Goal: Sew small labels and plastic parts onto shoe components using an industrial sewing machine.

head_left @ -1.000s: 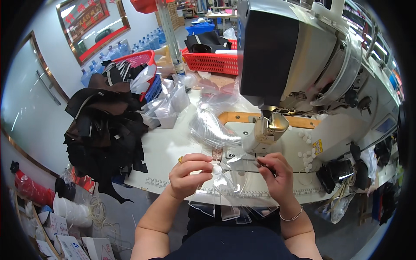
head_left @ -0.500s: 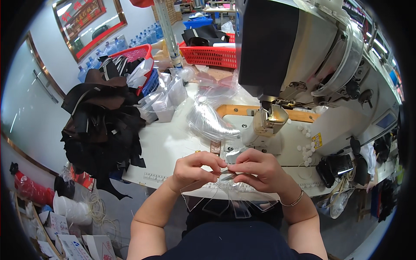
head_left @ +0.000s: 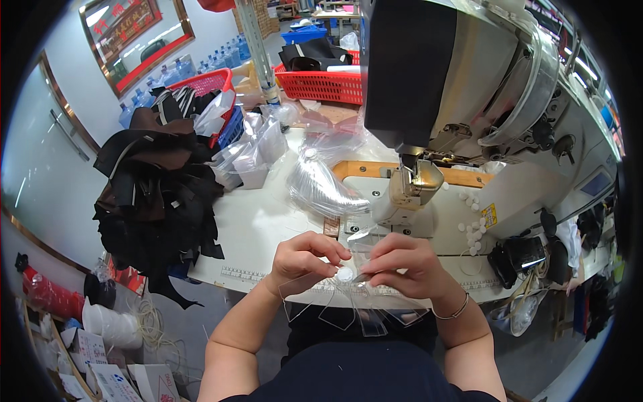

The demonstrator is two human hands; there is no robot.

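In front of my body, my left hand (head_left: 307, 260) pinches the edge of a small white round disc (head_left: 344, 275) between thumb and fingers. Close on its right, the fingers of my right hand (head_left: 404, 265) are pressed together at a thin grey, metal-looking piece, mostly hidden, whose kind I cannot tell. Clear plastic strips (head_left: 372, 323) fan out below the disc, hanging over the table's front edge. Another clear plastic piece (head_left: 362, 238) stands up behind the hands, before the sewing machine's post (head_left: 402, 194).
The sewing machine (head_left: 429, 74) looms at the right. White discs (head_left: 474, 234) lie scattered beside it. A bundle of clear plastic strips (head_left: 325, 184) rests left of the post. Dark fabric pieces (head_left: 157, 181) heap up at the left, near a red basket (head_left: 321, 86). A ruler strip (head_left: 241, 274) runs along the front edge.
My right hand has drawn slightly to the right, away from the left. The white disc now shows between them, where the grey metal-looking piece was before.
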